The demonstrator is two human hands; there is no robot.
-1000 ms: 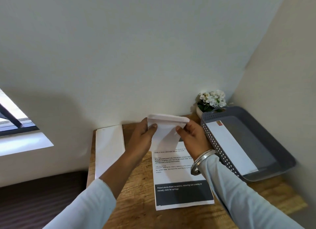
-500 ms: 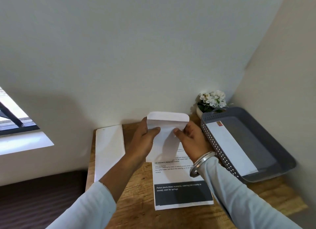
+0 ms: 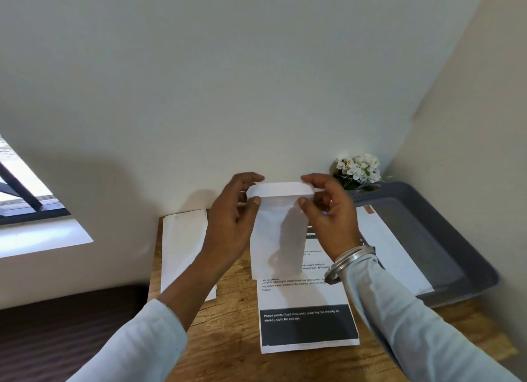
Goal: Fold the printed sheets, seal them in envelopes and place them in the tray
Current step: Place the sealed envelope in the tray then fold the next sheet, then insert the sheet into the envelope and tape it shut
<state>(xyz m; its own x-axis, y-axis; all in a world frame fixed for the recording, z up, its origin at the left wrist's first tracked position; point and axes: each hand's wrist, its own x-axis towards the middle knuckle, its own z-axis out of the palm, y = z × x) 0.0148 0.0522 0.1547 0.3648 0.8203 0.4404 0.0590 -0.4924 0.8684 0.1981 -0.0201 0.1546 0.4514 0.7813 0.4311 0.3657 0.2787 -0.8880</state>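
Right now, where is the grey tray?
In the head view the tray sits at the right end of the table, just beyond the right hand, flowers at its far corner.

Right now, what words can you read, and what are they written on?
"Potted plants (fixed locations), watering can (nearby or stored), cloth for spillage": black band on the printed sheet.
"Complete watering for indoor or balcony potted plants": same sheet, higher up.
Other lines there: too small or hidden.
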